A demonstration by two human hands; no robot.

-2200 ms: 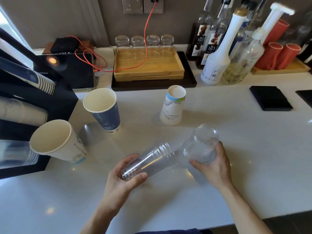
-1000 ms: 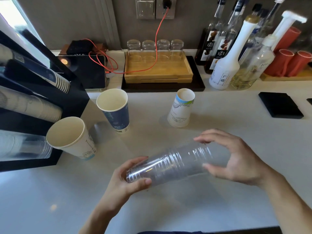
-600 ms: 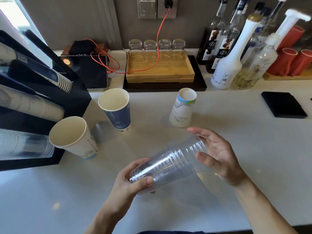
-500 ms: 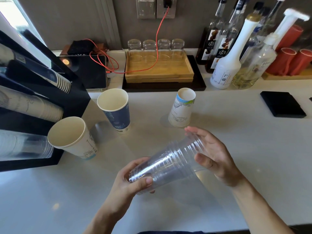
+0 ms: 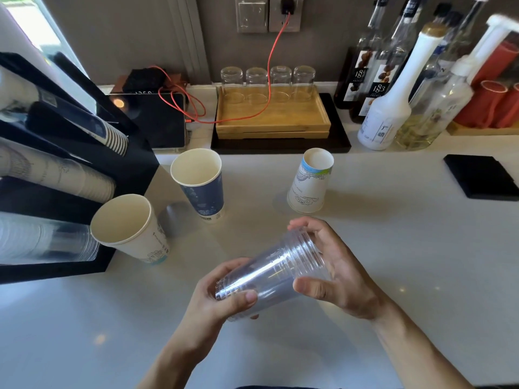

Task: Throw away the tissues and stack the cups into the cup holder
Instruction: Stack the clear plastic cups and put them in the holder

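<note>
While the left hand (image 5: 222, 293) pinches the narrow end of the nested clear cups (image 5: 269, 272), thumb on top and fingers curled beneath, the right hand (image 5: 334, 272) cups the wide rim end, thumb underneath, fingers arched over the top. Stack held tilted above the counter (image 5: 393, 248), touching nothing else.

Change: two seconds back these were separate pieces, one clear cup in the right hand, a few in the left. A second ago the last cup was only half slid on. Now it sits fully home and the bundle is shorter and tighter (rims bunched close together). My read: the clear cups are ready for the holder.

Cup holder (image 5: 70, 192) stands at far left, its lowest slot already carrying clear cups. Three paper cups not yet stowed: white cup (image 5: 132, 231) and blue cup (image 5: 200, 186) upright near the holder, a third patterned cup (image 5: 310, 183) upside down further right. No tissues visible.
</note>
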